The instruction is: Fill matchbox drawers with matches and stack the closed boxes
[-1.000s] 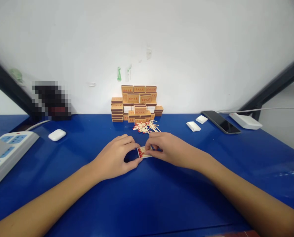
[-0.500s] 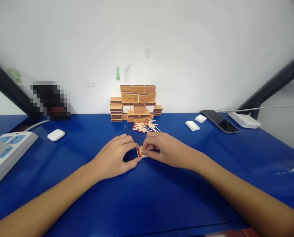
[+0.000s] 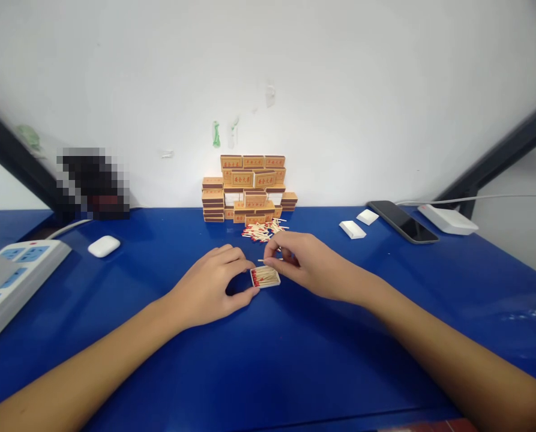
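A small white matchbox tray [image 3: 272, 284] lies on the blue table, holding several red-tipped matches side by side. My left hand [image 3: 216, 285] rests at its left end, thumb and index finger gripping the tray's corners. Just above the tray's far right side, my right hand [image 3: 295, 261] pinches a thin matchstick [image 3: 261, 260] between thumb and fingertips. Beyond my hands a loose pile of matches [image 3: 256, 231] lies in front of a stack of matchboxes [image 3: 249, 192] against the wall.
Two small white pieces [image 3: 352, 229], a phone [image 3: 403, 222] and a white box [image 3: 448, 219] are at the right. On the left are a white earbud case [image 3: 104, 246], a power strip [image 3: 38, 264] and a pixelated dark object [image 3: 94, 183].
My right hand has lifted off the tray and moved slightly up and right, with a matchstick now visible at its fingertips. More of the tray shows. My left hand has stayed put.
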Demonstrator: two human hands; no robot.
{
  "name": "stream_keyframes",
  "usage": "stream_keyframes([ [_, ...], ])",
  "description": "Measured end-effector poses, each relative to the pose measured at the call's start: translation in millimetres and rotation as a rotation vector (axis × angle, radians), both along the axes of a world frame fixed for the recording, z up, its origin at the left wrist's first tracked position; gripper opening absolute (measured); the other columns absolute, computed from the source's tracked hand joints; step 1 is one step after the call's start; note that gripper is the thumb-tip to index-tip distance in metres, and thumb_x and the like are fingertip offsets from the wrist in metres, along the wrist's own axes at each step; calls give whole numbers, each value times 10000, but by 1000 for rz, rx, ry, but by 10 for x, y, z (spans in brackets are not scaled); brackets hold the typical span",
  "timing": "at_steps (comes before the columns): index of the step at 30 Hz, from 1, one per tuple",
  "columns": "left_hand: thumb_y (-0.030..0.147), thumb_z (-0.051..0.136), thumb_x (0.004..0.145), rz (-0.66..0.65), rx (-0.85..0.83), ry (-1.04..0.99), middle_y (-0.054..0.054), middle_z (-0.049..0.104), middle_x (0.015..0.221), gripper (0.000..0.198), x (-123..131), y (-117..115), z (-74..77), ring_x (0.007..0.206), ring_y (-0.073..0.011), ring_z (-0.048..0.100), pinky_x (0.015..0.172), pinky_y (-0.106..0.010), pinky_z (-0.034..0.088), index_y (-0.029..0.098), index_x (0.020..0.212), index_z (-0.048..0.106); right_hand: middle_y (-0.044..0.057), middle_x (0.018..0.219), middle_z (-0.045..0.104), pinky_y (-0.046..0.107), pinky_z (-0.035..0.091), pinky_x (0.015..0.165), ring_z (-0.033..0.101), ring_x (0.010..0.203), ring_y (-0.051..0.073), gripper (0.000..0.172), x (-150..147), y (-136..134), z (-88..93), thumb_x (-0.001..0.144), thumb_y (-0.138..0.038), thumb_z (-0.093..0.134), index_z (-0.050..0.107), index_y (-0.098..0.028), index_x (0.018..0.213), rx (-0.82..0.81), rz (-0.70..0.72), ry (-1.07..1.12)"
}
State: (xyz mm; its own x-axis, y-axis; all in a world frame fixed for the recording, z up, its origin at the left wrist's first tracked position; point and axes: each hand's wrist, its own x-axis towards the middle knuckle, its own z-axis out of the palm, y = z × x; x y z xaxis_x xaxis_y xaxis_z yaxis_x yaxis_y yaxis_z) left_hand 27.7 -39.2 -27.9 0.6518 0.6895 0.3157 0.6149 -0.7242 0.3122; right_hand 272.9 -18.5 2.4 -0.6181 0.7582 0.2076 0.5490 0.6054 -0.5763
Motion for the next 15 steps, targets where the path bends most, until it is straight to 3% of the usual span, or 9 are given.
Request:
stream_keyframes([
  [6,335,690,957,-1,-1,-10,-82,700,1047,244,1,-2,-4,979,-260,633,892,-447,545,197,1157,715,27,954,700,288,441,691,567,736,143,294,-4,1,-14,1009,-203,534,680,-227,1263,35,13,56],
  [11,338,686,958,18,25,-31,-74,699,1016,191,1,4,2,938,-251,631,859,-433,548,197,1085,713,14,863,714,285,452,663,555,698,141,143,-23,-8,-1,981,-262,630,769,-233,977,-2,-69,143],
  [15,347,682,967,70,74,-93,-67,700,995,212,-3,9,13,915,-241,627,857,-425,549,202,1116,721,13,851,737,298,487,683,587,711,147,107,-49,16,-13,943,-304,706,763,-218,918,-134,-149,320],
])
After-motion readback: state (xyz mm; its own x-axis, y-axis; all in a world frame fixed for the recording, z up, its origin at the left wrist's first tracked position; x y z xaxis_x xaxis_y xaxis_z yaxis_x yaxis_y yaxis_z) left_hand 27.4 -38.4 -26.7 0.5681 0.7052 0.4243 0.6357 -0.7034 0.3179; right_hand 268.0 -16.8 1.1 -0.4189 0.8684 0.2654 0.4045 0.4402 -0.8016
